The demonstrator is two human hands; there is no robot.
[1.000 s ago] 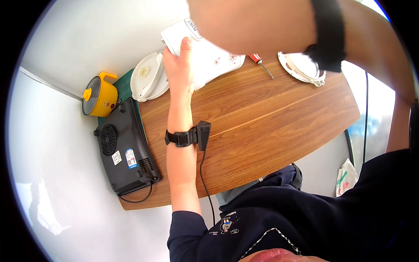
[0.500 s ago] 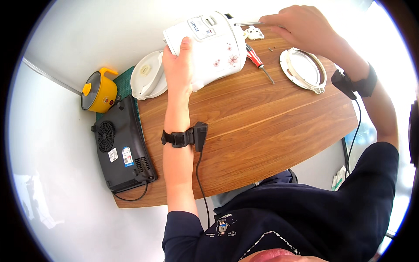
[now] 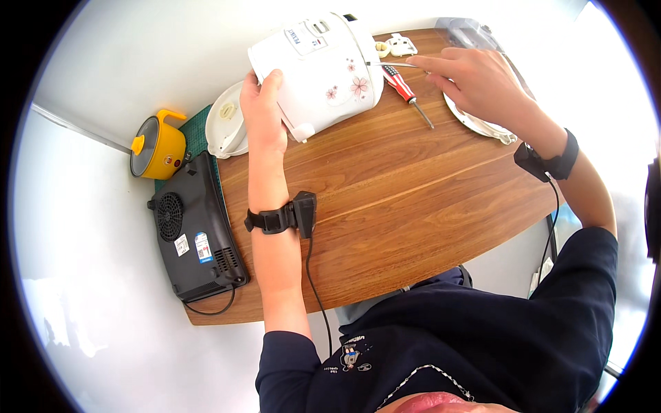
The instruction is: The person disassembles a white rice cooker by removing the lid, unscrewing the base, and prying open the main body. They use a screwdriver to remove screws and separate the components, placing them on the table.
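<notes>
At upper centre, left grip (image 3: 265,113) clasps the white appliance (image 3: 317,79); right grip (image 3: 478,82), pinching a metal strip (image 3: 392,65), should move gently.

V. bright, glare on R side, fisheye-bent edges w/ black corners.

yellow pot (image 3: 164,153), lidded | green mat (image 3: 197,129), beside pot | black flat appliance (image 3: 195,219), fan grille (image 3: 170,216) upward

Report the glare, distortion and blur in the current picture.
Head view: glare washes out the right side; head view: the brown wooden table looks curved, perhaps partly from lens distortion; head view: the white, flower-printed cylindrical appliance and bare right hand show no obvious motion blur.
</notes>
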